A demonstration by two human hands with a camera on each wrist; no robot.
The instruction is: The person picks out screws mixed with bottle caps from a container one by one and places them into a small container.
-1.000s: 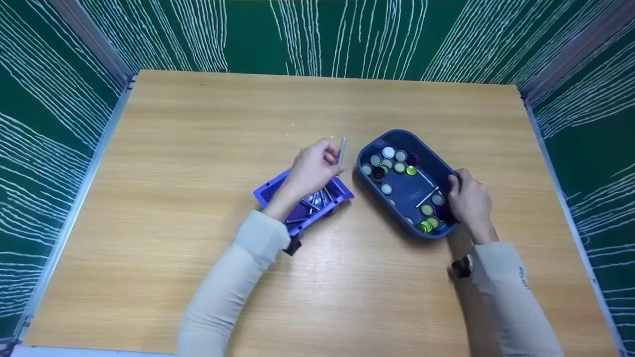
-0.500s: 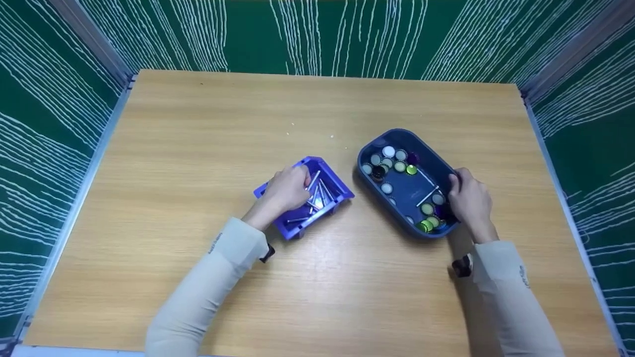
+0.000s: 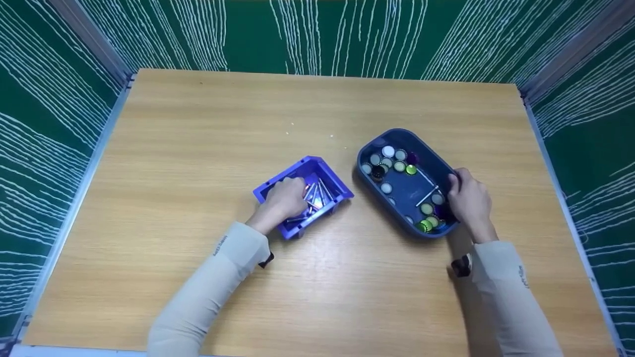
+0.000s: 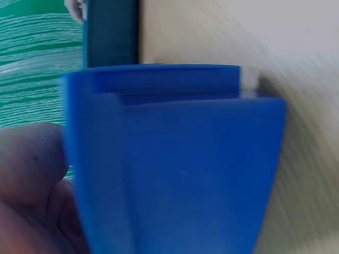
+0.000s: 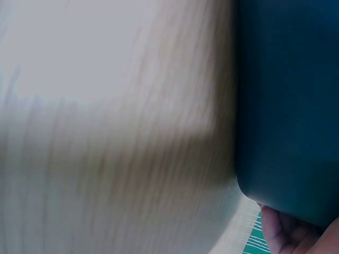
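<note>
My left hand [image 3: 286,198] reaches down into a small blue-purple storage bin [image 3: 342,191], over its left part. Its fingertips are hidden inside, so I cannot tell what they hold. Several long, thin silver metal pieces [image 3: 320,196], like nails or bolts, lie in the bin beside the fingers. The bin's wall [image 4: 185,169] fills much of the left wrist view. On the right, my right hand [image 3: 470,203] grips a dark blue oval-cornered tub [image 3: 369,191] by its right end, thumb over the rim. Inside are several bottle caps [image 3: 400,166] and a few thin metal pieces [image 3: 427,196].
Both containers stand on a wood-grain table [image 3: 198,129], with a narrow gap between them. Tiny white specks lie behind the bin. Green panels with white streaks [image 3: 322,39] enclose the table's back and sides.
A second ago my left hand held a thin silver piece up over the bin's far side. It has since moved left and down into the bin. The right hand and tub have stayed put.
</note>
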